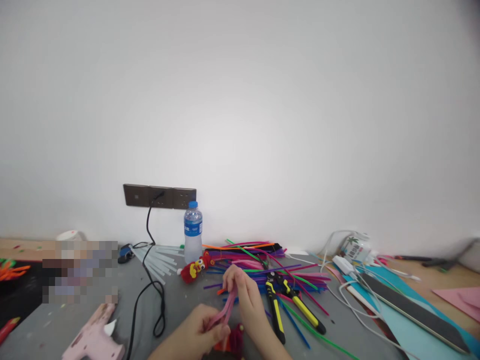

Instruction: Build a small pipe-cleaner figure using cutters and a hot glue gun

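Pink pipe cleaners point(227, 311) run between my two hands, bent in a narrow loop. My left hand point(198, 331) is closed on their lower end, thumb pressed against the fingers. Higher and to the right, my right hand point(245, 295) pinches their upper end with bent fingertips. Beneath the hands, at the bottom edge, part of a red and orange fuzzy piece point(235, 339) shows; the hands cover much of it. Behind lies a heap of coloured pipe cleaners point(255, 255). Pliers with yellow and black handles point(275, 310) rest just right of my right hand.
A water bottle point(193, 235) stands by the wall, with a red fuzzy figure point(195, 268) before it. Left are glue sticks point(159, 262), a black cord point(137, 310) and a pink glue gun point(93, 337). Right are white cables point(348, 300) and a flat dark device point(412, 312).
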Available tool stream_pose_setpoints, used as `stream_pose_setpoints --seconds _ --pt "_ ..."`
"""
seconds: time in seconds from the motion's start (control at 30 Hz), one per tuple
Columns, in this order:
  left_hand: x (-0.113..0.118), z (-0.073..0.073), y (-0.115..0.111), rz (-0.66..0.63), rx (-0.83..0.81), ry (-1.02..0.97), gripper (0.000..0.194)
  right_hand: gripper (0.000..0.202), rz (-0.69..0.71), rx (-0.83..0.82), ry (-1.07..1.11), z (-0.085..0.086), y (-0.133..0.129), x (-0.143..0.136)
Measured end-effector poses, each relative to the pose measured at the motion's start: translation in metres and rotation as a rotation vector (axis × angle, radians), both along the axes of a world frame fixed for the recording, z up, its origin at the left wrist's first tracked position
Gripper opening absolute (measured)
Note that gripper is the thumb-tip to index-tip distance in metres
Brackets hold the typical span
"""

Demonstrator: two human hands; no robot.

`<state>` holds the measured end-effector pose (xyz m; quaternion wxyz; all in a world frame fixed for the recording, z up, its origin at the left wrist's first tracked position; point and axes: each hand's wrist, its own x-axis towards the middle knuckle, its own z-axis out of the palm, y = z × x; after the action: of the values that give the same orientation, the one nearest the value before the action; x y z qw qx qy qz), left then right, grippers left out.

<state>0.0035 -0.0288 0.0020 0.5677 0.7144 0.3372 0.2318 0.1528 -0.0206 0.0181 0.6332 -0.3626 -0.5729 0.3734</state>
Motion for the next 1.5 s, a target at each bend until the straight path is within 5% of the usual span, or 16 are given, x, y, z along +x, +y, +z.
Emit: stream_pose_setpoints --seconds 0.33,0.87,1.2,1.5 --pt "0.001 -0.006 0.008 0.111 -0.069 -0.031 0.067 0.052 0.302 -0.26 0.007 -0.001 0.011 0.01" --pt "0.007 -0.011 0.012 0.247 -0.258 -0.404 0.057 0.031 0.097 -0.302 0.276 -0.004 0.014 0.01" --pt "0.006 -0.023 0.018 0.201 -0.248 -0.419 0.052 0.031 0.133 -0.303 0.409 0.003 0.012 0.011" --pt "0.007 -0.014 0.012 0.19 -0.239 -0.381 0.055 0.028 0.056 -0.274 0.304 0.002 0.013 0.013"
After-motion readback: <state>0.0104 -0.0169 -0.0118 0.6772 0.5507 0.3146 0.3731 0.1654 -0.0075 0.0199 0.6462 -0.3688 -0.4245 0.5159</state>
